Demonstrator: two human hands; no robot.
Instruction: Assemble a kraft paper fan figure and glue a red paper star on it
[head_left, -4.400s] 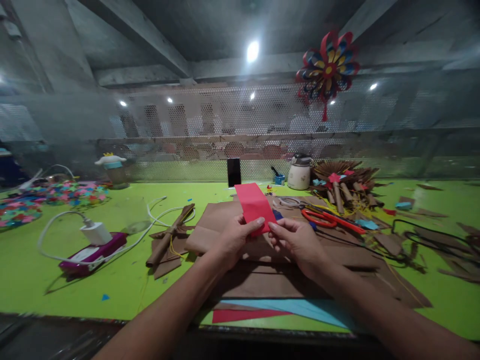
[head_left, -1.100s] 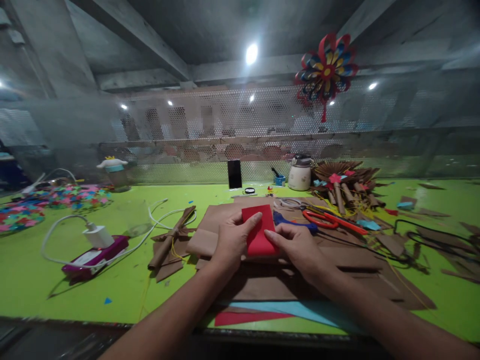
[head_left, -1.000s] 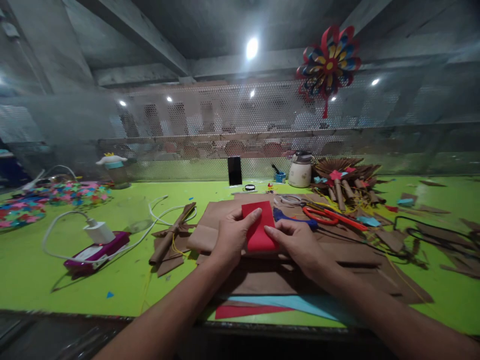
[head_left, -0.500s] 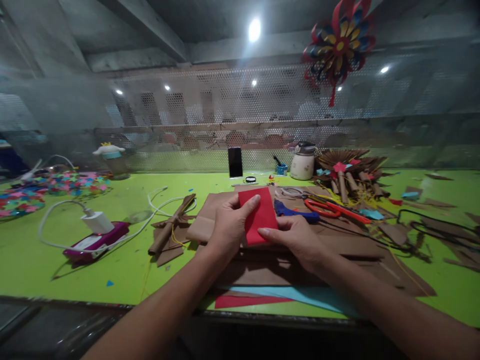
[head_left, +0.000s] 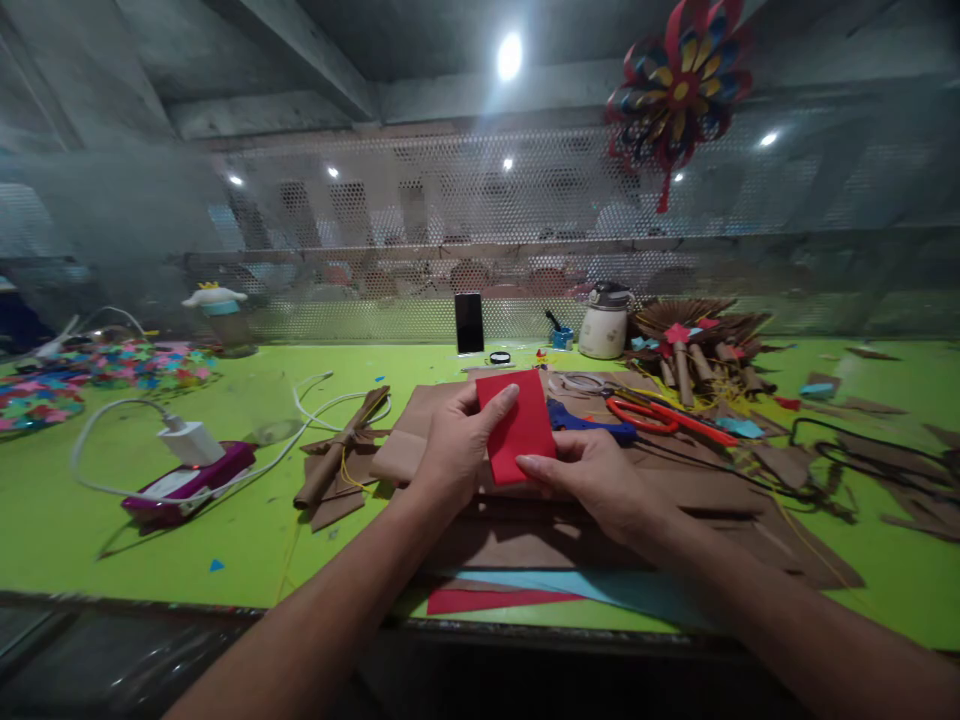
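Observation:
A small red rectangle of paper (head_left: pixel 523 428), perhaps folded, is held up between both hands. My left hand (head_left: pixel 459 440) is closed on its left side, the thumb lying across the upper left part. At the lower right, my right hand (head_left: pixel 589 473) pinches it with thumb and fingers. Beneath the hands lie sheets of brown paper (head_left: pixel 495 535), stacked unevenly. Light blue paper (head_left: pixel 600 592) and a red sheet (head_left: pixel 487 600) stick out under them at the front. Just beyond my right hand rest a blue-handled tool (head_left: pixel 592 422) and orange-handled scissors (head_left: pixel 645 415).
To the left are a purple power strip (head_left: pixel 187 487) with a white charger (head_left: pixel 191 443) and cable, and a rolled brown paper bundle (head_left: pixel 341 450). A phone (head_left: pixel 469 323) and a jug (head_left: pixel 604 322) stand at the back. Brown paper fans (head_left: pixel 690 340) pile up at right.
Both hands keep their hold on the red paper and have barely shifted. The view has moved very slightly.

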